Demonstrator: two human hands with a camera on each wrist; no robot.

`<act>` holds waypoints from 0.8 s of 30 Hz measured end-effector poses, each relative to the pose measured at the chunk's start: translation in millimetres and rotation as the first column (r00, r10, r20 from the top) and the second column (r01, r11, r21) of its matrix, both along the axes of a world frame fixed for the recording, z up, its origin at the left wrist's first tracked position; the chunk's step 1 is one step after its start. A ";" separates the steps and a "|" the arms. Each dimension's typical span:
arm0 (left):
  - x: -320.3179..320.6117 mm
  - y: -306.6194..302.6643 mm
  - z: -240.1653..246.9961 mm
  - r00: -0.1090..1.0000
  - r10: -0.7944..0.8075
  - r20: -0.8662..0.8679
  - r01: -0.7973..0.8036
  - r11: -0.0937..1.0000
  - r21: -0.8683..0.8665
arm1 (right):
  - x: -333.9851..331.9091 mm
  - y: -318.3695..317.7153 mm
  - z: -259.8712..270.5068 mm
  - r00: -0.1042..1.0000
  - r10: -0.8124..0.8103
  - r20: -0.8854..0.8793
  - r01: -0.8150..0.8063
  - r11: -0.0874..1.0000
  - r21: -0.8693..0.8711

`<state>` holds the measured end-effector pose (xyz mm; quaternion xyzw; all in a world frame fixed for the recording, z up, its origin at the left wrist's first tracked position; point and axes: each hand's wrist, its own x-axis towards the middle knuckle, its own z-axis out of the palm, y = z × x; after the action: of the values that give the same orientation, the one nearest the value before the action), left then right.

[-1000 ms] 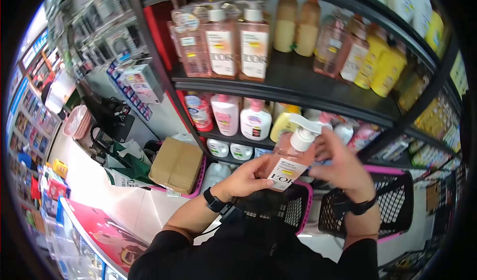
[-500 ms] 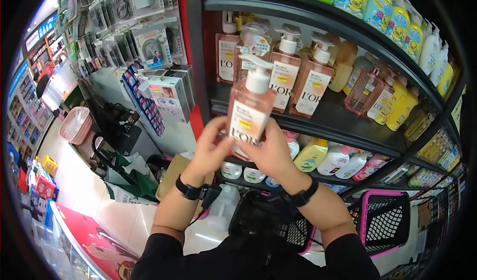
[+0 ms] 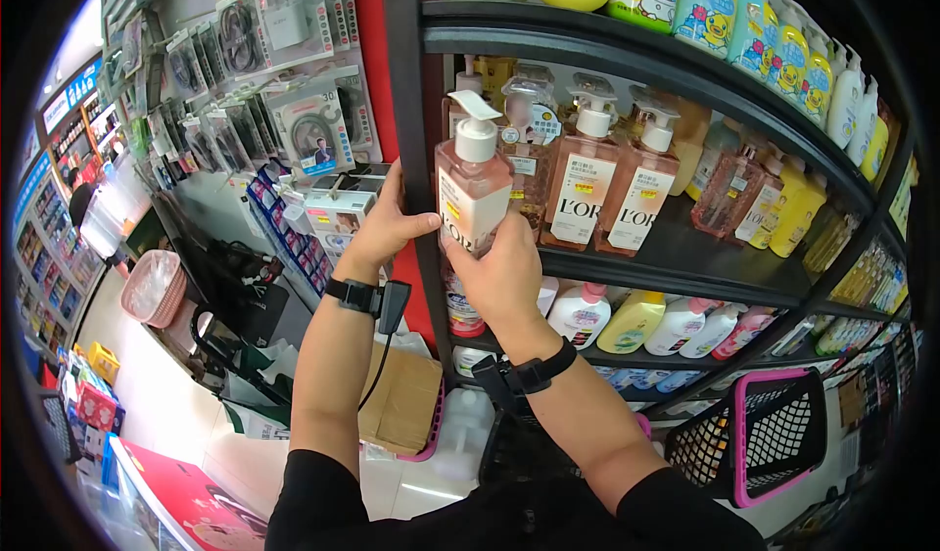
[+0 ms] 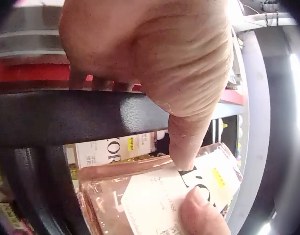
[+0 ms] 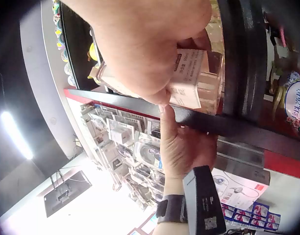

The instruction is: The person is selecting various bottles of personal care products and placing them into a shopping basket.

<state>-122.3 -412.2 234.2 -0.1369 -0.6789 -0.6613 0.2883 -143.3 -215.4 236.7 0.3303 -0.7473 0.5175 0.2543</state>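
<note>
A pump bottle (image 3: 475, 194) of pink liquid, with a white pump and a white label, stands upright at the left end of the middle shelf. My right hand (image 3: 504, 277) grips its lower part, thumb on the label and the other fingers hidden behind. My left hand (image 3: 384, 223) is at the black shelf post (image 3: 409, 140), its fingers reaching up along the post's far side. In the left wrist view the left thumb (image 4: 183, 152) touches the bottle's label, close to the right thumb. Matching pump bottles (image 3: 580, 184) stand just right of it.
Colourful duck-print bottles (image 3: 707, 8) line the shelf above, and lotion bottles (image 3: 580, 314) the one below. Packaged cables (image 3: 311, 125) hang left of the post. Below are a cardboard box (image 3: 401, 399), a clear jug (image 3: 462, 434) and a black basket (image 3: 778, 438) with pink rim.
The bottle has gone from low in front of my body up to the shelf's left end. My left hand has let go its grip and shifted to the post; the right still holds the bottle.
</note>
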 end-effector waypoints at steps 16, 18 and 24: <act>-15.4 -11.3 -21.7 0.969 -0.195 0.153 0.167 0.970 0.179 | -9.7 -21.8 -9.9 0.995 -0.049 -0.090 0.038 0.993 -0.114; -16.3 -11.6 -20.8 0.968 -0.185 0.168 0.155 0.972 0.177 | -11.5 -23.0 -20.3 0.990 -0.049 -0.130 0.030 0.989 -0.144; -23.9 -15.9 -28.6 0.972 -0.140 0.191 0.110 0.981 0.157 | -15.3 -28.3 -28.5 0.953 -0.085 -0.291 0.026 0.980 -0.200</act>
<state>-146.2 -428.2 205.6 -0.0904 -0.6444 -0.7364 0.1850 -158.6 -243.7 208.2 0.3570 -0.6556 0.5246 0.4094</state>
